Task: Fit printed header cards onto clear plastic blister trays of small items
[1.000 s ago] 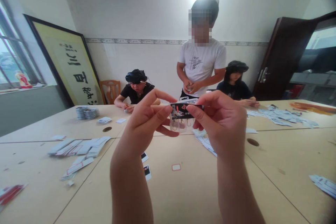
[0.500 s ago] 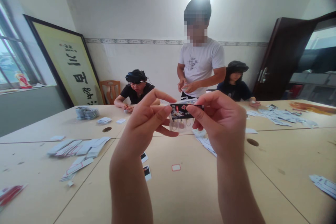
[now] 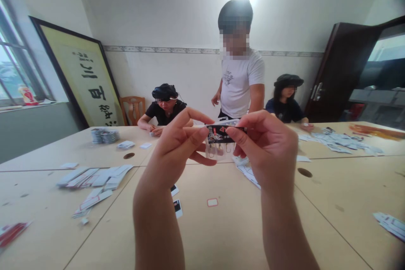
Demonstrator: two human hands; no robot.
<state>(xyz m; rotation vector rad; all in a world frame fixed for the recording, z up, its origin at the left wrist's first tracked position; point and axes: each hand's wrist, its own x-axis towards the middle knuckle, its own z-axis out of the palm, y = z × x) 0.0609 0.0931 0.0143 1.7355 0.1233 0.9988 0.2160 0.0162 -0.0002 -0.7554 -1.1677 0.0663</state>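
Observation:
I hold a small clear plastic packet with a black printed header card up in front of me, above the light wooden table. My left hand pinches its left edge between thumb and forefinger. My right hand pinches its right edge the same way. Small metal hooks show through the clear lower half of the packet.
Loose white cards lie scattered at the left, a stack of packets farther back, more packets at the right. Two seated people work across the table; a standing person in a white shirt is behind. A cable hole sits at the right.
My hands and the packet have stayed where they were. The standing person has turned and shifted slightly left, dropping the hands apart.

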